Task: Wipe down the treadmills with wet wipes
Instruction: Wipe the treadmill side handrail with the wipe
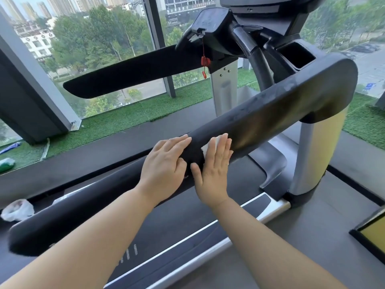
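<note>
Where the near handrail [270, 113] of the treadmill runs diagonally from lower left up to the yellow-and-silver upright [318, 147], its black padding is matte, with a dull sheen and faint streaks toward the upper end. Wet wipe [205, 148] is white and folded small, lying on the rail about mid-length; only its left edge and a top corner show. Rail's lower end is rounded and free at the left, and its upper end curves down into the upright. Below it lie the dark belt [177, 215] and the silver-edged side rail [208, 247], then grey floor [312, 236] on the near side. Far handrail [129, 74] stands well apart, toward the window [104, 38]. Console [212, 24] is above, with a red safety clip [205, 61] hanging from it. White plastic bag [17, 209] sits far left. Right hand [214, 167] lies flat, fingers straight and together, thumb out, pressing the wipe onto the rail. Left hand [164, 163] lies just beside it, also flat on the rail with straight fingers, and holds nothing. A narrow strip of bare padding separates the two hands.
</note>
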A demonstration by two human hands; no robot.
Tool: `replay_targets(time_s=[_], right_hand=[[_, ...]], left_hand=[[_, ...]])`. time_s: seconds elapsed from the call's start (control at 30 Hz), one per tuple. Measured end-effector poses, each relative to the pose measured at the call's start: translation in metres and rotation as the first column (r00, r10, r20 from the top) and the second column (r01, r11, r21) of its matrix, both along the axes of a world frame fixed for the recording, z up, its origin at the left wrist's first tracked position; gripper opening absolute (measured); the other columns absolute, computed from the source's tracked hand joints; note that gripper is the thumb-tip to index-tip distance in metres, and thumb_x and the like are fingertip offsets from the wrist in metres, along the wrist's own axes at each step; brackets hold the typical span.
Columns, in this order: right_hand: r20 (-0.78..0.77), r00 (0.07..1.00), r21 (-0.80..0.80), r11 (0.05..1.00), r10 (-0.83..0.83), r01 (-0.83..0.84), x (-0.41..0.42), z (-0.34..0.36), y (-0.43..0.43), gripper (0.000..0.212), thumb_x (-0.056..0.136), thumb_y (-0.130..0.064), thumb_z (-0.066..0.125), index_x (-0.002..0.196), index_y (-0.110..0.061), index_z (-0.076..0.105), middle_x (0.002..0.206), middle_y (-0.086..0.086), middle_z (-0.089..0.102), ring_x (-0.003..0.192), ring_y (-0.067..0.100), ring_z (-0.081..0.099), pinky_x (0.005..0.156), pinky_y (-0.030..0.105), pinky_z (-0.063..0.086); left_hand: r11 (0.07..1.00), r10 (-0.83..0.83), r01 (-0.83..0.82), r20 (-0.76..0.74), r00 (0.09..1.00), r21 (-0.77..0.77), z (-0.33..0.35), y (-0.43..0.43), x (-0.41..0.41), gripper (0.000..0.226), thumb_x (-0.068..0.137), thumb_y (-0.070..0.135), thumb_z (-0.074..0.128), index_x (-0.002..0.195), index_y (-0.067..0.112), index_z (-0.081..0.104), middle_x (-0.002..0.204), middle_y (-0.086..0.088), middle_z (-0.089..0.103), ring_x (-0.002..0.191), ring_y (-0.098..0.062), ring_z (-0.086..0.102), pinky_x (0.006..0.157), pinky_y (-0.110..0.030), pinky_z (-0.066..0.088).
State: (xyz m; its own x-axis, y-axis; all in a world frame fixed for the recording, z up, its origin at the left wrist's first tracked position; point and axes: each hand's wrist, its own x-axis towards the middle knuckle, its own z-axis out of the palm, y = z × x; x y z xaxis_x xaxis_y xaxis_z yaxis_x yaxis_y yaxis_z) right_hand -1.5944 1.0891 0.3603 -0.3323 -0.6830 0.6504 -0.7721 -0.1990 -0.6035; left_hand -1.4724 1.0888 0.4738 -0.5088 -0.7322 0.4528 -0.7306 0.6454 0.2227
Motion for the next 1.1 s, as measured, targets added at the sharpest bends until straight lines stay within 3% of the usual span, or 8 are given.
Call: replay_targets(time_s=[0.1,0.2,0.37,0.53,0.6,0.8,1.0,1.1], right_hand=[[-0.169,0.985,-0.045,0.998,0.031,-0.039,0.007,-0.017,0.007,0.067,0.101,-0.053,0.018,0.151,-0.02,-0.011,0.158,0.002,-0.022,0.146,0.026,-0.014,0.119,0.041,-0.006],[-0.202,0.978,-0.057,0.997,0.048,-0.061,-0.011,-0.018,0.006,0.061,0.101,-0.051,0.016,0.152,-0.027,-0.008,0.159,0.005,-0.013,0.147,0.021,-0.013,0.119,0.037,-0.003],[0.13,0.99,0.015,0.999,-0.049,0.047,0.012,0.002,0.0,0.068,0.099,-0.057,0.017,0.149,-0.015,-0.004,0.155,0.013,-0.011,0.144,0.022,-0.022,0.117,0.04,-0.01],[-0.226,0.971,-0.068,0.993,0.079,-0.096,0.029,-0.022,0.01,0.067,0.1,-0.055,0.016,0.152,-0.021,-0.01,0.157,0.003,-0.023,0.146,0.025,-0.016,0.118,0.042,-0.007],[-0.261,0.964,-0.089,0.994,0.045,-0.07,0.007,-0.022,0.006,0.063,0.1,-0.054,0.016,0.152,-0.025,-0.006,0.158,0.003,-0.02,0.146,0.022,-0.016,0.118,0.039,-0.006],[0.22,0.971,0.025,0.996,-0.092,0.088,-0.001,0.006,-0.004,0.067,0.1,-0.05,0.02,0.15,-0.01,-0.001,0.152,0.014,-0.014,0.143,0.022,-0.017,0.115,0.027,-0.017],[-0.139,0.989,-0.064,0.996,0.051,-0.06,0.04,-0.02,0.013,0.068,0.1,-0.055,0.014,0.151,-0.021,-0.013,0.157,0.001,-0.024,0.145,0.025,-0.017,0.118,0.04,-0.008],[-0.12,0.993,-0.068,0.998,-0.001,-0.008,0.013,-0.018,0.006,0.062,0.1,-0.054,0.011,0.152,-0.025,-0.009,0.159,0.006,-0.015,0.145,0.017,-0.018,0.117,0.038,-0.008]], left_hand=[[1.0,-0.027,0.027,0.001,1.0,0.009,0.005,-0.001,0.008,0.053,0.083,0.016,0.035,0.132,0.014,0.054,0.131,0.001,0.058,0.12,-0.017,0.046,0.099,-0.007,0.017],[0.992,-0.022,0.028,0.054,0.998,-0.126,0.004,0.001,0.022,0.046,0.085,0.016,0.035,0.12,0.007,0.063,0.111,-0.004,0.065,0.1,-0.024,0.053,0.091,-0.022,0.033],[0.982,0.003,0.01,0.068,0.998,-0.191,-0.01,0.0,0.035,0.041,0.087,0.019,0.038,0.116,0.01,0.066,0.113,0.0,0.064,0.097,-0.019,0.048,0.091,-0.028,0.038],[0.976,0.013,-0.015,-0.01,1.0,-0.216,-0.015,-0.003,0.031,0.037,0.088,0.017,0.039,0.111,0.012,0.068,0.109,0.003,0.066,0.089,-0.018,0.046,0.088,-0.024,0.037],[0.973,0.003,-0.004,-0.004,1.0,-0.229,-0.016,-0.003,0.032,0.037,0.088,0.017,0.039,0.111,0.012,0.068,0.109,0.003,0.066,0.088,-0.019,0.047,0.087,-0.025,0.037],[0.973,0.001,-0.005,-0.018,1.0,-0.231,-0.018,-0.003,0.032,0.038,0.088,0.017,0.038,0.113,0.012,0.067,0.109,0.002,0.065,0.089,-0.019,0.047,0.087,-0.027,0.039],[0.972,0.009,-0.013,-0.02,1.0,-0.234,-0.02,-0.004,0.032,0.038,0.087,0.017,0.038,0.112,0.013,0.067,0.11,0.002,0.065,0.09,-0.02,0.047,0.081,-0.037,0.05],[0.967,-0.001,-0.005,-0.023,1.0,-0.254,-0.02,-0.005,0.032,0.038,0.087,0.017,0.039,0.111,0.013,0.067,0.109,0.002,0.065,0.089,-0.019,0.046,0.082,-0.032,0.044]])
